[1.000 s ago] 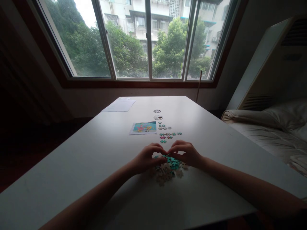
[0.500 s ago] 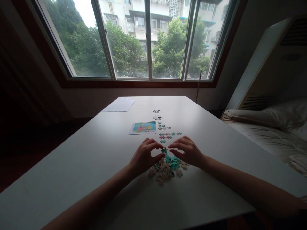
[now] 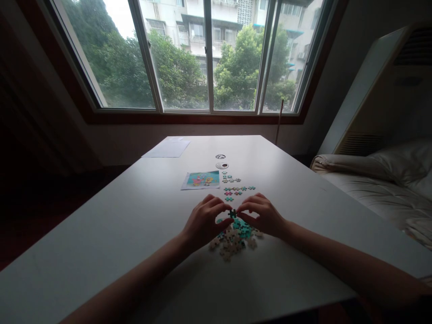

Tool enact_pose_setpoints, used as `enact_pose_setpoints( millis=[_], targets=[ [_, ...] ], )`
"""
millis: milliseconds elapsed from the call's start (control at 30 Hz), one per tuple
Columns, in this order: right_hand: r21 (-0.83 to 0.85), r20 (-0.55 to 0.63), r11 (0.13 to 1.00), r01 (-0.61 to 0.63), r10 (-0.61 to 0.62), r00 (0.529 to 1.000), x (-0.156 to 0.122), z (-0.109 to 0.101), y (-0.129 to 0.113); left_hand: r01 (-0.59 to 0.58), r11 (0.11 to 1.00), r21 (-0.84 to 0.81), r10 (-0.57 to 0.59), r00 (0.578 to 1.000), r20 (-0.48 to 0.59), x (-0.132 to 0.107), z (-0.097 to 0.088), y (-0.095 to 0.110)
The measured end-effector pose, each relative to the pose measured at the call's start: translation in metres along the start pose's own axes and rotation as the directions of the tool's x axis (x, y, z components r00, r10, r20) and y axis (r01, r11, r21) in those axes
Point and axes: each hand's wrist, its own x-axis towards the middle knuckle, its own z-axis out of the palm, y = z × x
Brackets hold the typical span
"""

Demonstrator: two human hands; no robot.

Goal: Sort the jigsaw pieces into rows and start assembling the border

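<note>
Between my two hands is a dark green jigsaw puzzle piece (image 3: 232, 213), raised over a heap of loose pieces (image 3: 231, 243). My left hand (image 3: 205, 219) pinches its left side with thumb and fingers. On the other side, the fingertips of my right hand (image 3: 263, 213) close on its right edge. Teal and plain beige pieces make up the heap, some overlapping. Beyond my hands, several pieces lie in short rows (image 3: 236, 189) on the white table. Left of those rows is a picture sheet (image 3: 202, 179) with pink and yellow cartoon figures on teal.
Two small round items (image 3: 222, 165) lie farther back on the white table (image 3: 118, 225). White paper (image 3: 167, 148) rests at the far left corner. A pale cushioned seat (image 3: 371, 180) stands to the right, and a window (image 3: 209, 58) lies beyond the table.
My right hand has moved slightly left, and its fingertips now meet the puzzle piece. The piece in my left hand has shifted a little toward the right and nearer to me.
</note>
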Motion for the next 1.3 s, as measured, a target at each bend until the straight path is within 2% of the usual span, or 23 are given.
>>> enact_pose_setpoints(
  millis=[233, 467, 567, 733, 833, 933, 1100, 1300],
  targets=[
    [-0.032, 0.008, 0.999, 0.011, -0.011, 1.0, 0.001, -0.003, 0.005, 0.035, 0.999, -0.012, -0.034, 0.999, 0.008, -0.001, -0.002, -0.004],
    [-0.109, -0.115, 0.991, -0.079, 0.066, 0.991, -0.006, -0.021, 0.039, 0.101, 0.995, 0.025, -0.099, 0.994, -0.055, -0.007, -0.003, -0.028],
    [-0.133, -0.133, 0.986, -0.101, 0.083, 0.988, -0.009, -0.024, 0.046, 0.131, 0.99, 0.042, -0.128, 0.99, -0.061, -0.007, -0.002, -0.036],
    [-0.145, -0.105, 0.983, -0.11, 0.095, 0.99, -0.009, -0.025, 0.049, 0.142, 0.988, 0.056, -0.14, 0.989, -0.036, -0.008, -0.001, -0.039],
    [-0.154, -0.064, 0.974, -0.165, 0.157, 0.986, -0.01, -0.028, 0.061, 0.137, 0.989, 0.059, -0.136, 0.99, -0.017, -0.009, -0.001, -0.039],
    [-0.142, -0.002, 0.956, -0.258, 0.261, 0.965, -0.016, -0.031, 0.084, 0.14, 0.988, 0.06, -0.139, 0.99, -0.007, -0.01, 0.0, -0.039],
    [-0.131, 0.052, 0.897, -0.422, 0.431, 0.901, -0.03, -0.029, 0.119, 0.138, 0.989, 0.059, -0.139, 0.99, 0.013, -0.011, -0.001, -0.039],
    [-0.204, 0.147, 0.85, -0.485, 0.516, 0.844, -0.034, -0.026, 0.131, 0.134, 0.99, 0.049, -0.135, 0.991, 0.016, -0.011, -0.001, -0.039]
  ],
)
